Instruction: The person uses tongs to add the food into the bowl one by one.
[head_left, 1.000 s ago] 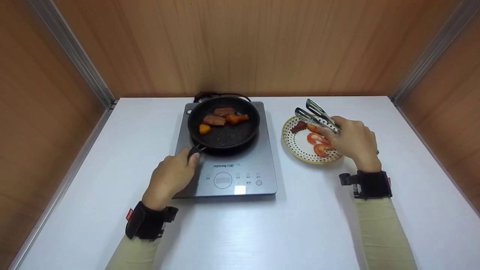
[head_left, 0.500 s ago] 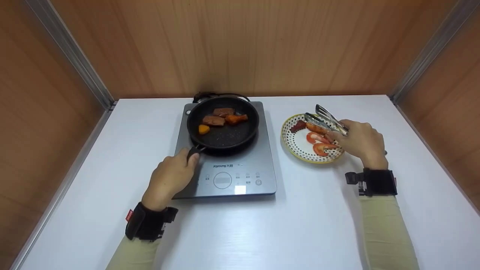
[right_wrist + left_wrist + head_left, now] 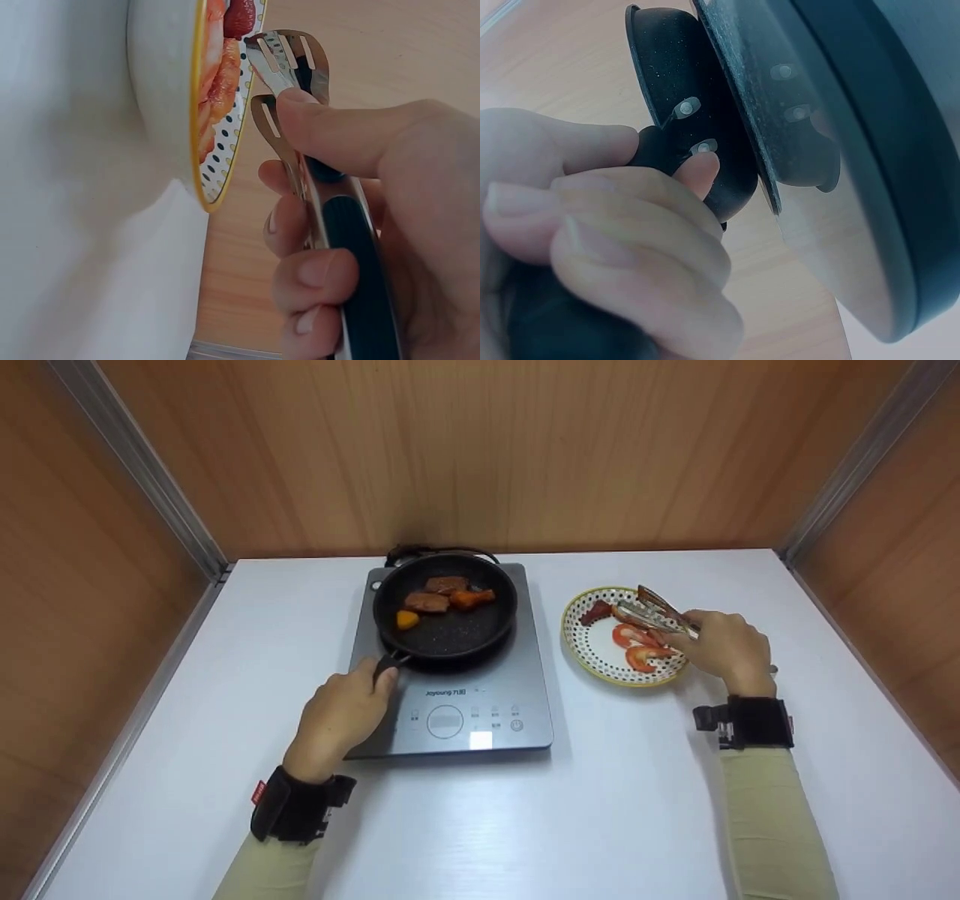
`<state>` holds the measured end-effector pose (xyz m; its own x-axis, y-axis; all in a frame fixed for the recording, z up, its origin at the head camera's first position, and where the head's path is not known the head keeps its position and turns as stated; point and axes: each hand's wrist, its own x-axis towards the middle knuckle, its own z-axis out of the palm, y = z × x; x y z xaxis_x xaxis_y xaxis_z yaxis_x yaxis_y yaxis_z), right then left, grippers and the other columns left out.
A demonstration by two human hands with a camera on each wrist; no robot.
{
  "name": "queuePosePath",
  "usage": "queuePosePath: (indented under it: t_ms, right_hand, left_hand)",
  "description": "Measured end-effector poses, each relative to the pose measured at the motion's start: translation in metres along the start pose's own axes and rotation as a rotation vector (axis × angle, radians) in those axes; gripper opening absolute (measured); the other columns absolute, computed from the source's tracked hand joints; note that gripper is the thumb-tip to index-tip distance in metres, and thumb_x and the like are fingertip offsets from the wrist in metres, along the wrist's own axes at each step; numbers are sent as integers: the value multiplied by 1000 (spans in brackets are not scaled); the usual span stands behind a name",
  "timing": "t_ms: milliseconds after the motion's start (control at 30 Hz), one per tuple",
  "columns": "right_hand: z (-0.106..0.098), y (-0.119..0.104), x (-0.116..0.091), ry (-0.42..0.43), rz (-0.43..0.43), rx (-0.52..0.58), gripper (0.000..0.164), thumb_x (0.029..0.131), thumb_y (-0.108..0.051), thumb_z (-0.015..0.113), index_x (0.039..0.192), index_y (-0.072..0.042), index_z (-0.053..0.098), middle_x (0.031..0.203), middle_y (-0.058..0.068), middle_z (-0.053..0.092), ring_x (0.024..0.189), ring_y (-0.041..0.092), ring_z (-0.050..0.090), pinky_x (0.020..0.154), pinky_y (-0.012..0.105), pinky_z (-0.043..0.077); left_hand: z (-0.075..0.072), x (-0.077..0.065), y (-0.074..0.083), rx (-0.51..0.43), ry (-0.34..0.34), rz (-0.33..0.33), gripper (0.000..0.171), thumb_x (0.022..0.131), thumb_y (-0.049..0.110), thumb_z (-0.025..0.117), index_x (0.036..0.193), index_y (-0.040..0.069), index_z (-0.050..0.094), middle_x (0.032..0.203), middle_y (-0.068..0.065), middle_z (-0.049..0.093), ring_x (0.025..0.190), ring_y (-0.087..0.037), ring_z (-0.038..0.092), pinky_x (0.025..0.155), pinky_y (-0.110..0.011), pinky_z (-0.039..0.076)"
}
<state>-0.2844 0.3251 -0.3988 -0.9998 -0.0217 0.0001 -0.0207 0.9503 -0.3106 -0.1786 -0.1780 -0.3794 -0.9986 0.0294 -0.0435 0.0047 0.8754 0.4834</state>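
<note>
In the head view my left hand [image 3: 341,720] grips the black handle [image 3: 388,661] of a frying pan [image 3: 450,641]. The pan holds two brown meat pieces [image 3: 427,601], an orange drumstick-shaped piece [image 3: 472,598] and a yellow-orange chunk [image 3: 407,619]. My right hand [image 3: 724,649] holds metal tongs [image 3: 349,247] with dark grip panels. Their slotted tips are apart, low over a dotted plate [image 3: 596,656], at an orange-brown piece [image 3: 626,619] they partly cover. Contact cannot be told. Two shrimp [image 3: 641,658] and a dark red piece [image 3: 596,613] lie beside it.
The pan stands on a grey induction cooker [image 3: 480,690] with a touch panel at its front. Behind it a black cable [image 3: 450,548] runs along the back wall. Wood-grain panels [image 3: 480,457] enclose the white table [image 3: 570,817] at the back and sides.
My right hand has moved right and slightly toward me, and the tongs' tips have come down to the orange-brown piece. The left hand and pan stay nearly still.
</note>
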Motion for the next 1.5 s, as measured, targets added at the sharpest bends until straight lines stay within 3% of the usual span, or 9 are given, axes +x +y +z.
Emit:
queuePosePath:
  t_ms: [300, 567, 800, 1267, 1500]
  right_hand:
    - [7, 5, 2, 2, -13, -6, 60, 103, -45, 67, 144, -2, 62, 132, 31, 66, 112, 52, 64, 81, 64, 49]
    - [10, 4, 5, -2, 13, 6, 61, 103, -45, 67, 146, -3, 60, 136, 32, 64, 120, 56, 60, 87, 68, 47]
    - [15, 1, 5, 1, 28, 16, 62, 102, -45, 69, 147, -3, 60, 133, 32, 65, 116, 53, 63, 84, 62, 47]
    - [18, 2, 5, 4, 8, 23, 60, 103, -44, 68, 147, -4, 61, 134, 32, 65, 117, 54, 63, 85, 65, 48]
    - [17, 5, 6, -13, 2, 17, 59, 104, -45, 66, 147, -4, 61, 137, 32, 63, 122, 57, 59, 88, 69, 47]
  left_hand:
    - [1, 0, 0, -6, 9, 13, 41, 115, 39, 42, 119, 3, 61, 77, -9, 61, 68, -25, 60, 56, -37, 43]
    - [1, 0, -1, -5, -3, -2, 38, 115, 40, 42, 112, 7, 59, 79, -9, 60, 70, -26, 59, 58, -38, 43]
    - [1, 0, -1, -3, -1, -4, 37, 115, 40, 41, 111, 7, 58, 76, -8, 57, 68, -25, 57, 58, -37, 42]
    - [0, -1, -1, -5, -8, 6, 38, 115, 41, 42, 115, 6, 58, 84, -13, 63, 72, -27, 60, 58, -38, 43]
    - [0, -1, -1, -11, -10, 8, 37, 115, 41, 42, 112, 7, 56, 79, -10, 57, 70, -25, 57, 57, -37, 40]
